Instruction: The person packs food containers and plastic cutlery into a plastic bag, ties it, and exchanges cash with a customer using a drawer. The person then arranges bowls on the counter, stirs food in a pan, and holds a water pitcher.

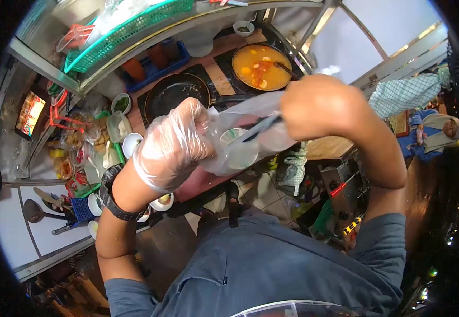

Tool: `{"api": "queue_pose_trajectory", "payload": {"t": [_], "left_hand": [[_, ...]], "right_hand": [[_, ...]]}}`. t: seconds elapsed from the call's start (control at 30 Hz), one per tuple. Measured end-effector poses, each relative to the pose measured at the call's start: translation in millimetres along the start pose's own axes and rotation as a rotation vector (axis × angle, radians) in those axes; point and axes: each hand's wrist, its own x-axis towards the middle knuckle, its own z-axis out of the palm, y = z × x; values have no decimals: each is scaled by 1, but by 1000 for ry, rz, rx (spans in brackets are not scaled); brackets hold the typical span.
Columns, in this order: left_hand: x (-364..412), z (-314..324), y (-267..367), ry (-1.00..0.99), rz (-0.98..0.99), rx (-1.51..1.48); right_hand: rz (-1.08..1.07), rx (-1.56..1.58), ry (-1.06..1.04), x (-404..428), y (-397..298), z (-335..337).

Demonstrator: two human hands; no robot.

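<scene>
My left hand [172,148], in a clear disposable plastic glove with a black watch at the wrist, grips one side of a translucent plastic bag [215,160]. The bag's opposite side is bunched in my bare right hand [320,107], which is blurred. Between both fists the bag is stretched over the counter. Pale round containers [242,154] show through the film; whether they are inside it or beneath is unclear. Beyond my left hand lies a black frying pan [178,93]. A second pan [261,67] near my right hand holds orange broth and a dark utensil.
At left, a green-lidded plastic tub [119,126], bowls including one of chopped greens [121,104], and packaged foods crowd the counter. A teal basket [130,35] sits on the shelf above. Checked cloth [407,93] hangs at right, near a seated person [427,132]. A red-handled screwdriver [343,186] lies below.
</scene>
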Motion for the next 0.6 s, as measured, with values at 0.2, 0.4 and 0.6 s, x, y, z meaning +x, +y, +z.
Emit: {"api": "queue_pose_trajectory", "payload": {"t": [0.2,0.4,0.6], "left_hand": [[-14,3,-3,27,-94,90],[-8,1,8,27,-165,9],[-11,-1,11,-12,-187,35]], "right_hand": [[-73,114,411,-65,11,-4],[-291,-18,444,-44,20,-23],[15,-53,-35,21,-26,-21]]}}
